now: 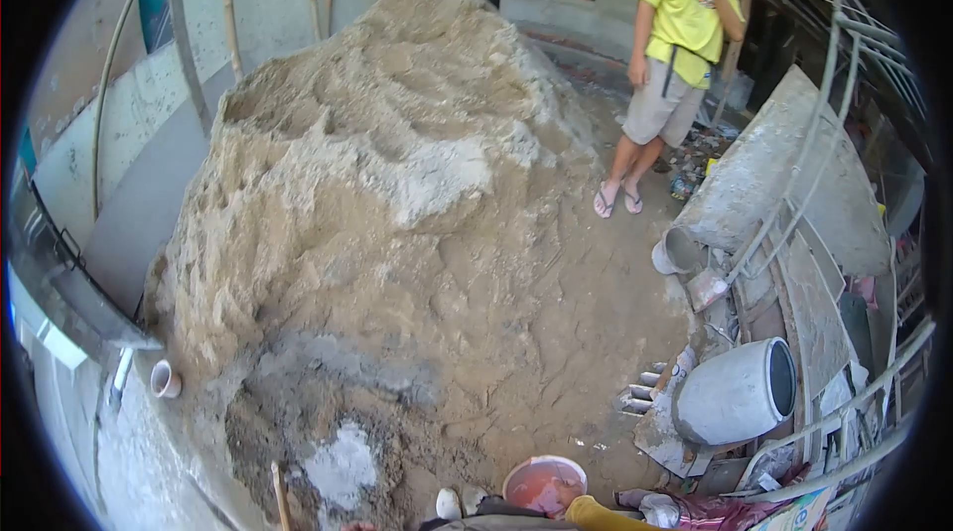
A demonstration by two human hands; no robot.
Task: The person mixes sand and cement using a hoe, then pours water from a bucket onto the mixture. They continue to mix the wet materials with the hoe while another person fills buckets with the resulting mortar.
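Close to my feet sits a round pink basin [534,480] with something reddish inside that I cannot make out. From a yellow sleeve [602,517], my right hand [570,493] reaches over the basin's right rim into it; its fingers are too small and blurred to read. A sliver of what seems to be my left hand [359,527] shows at the bottom edge, its fingers cut off by the frame. Left of that, a wooden handle [281,497] slants up from the bottom edge. A pale powder patch [342,464] lies on dark, wet-looking sand.
A large sand heap [397,144] rises ahead. Beyond it at right stands a person [685,25] in a yellow shirt and sandals. A dirty white drum [730,394] lies among boards and metal tubing at right. A bucket [677,251] and a small pot [166,379] lie tipped.
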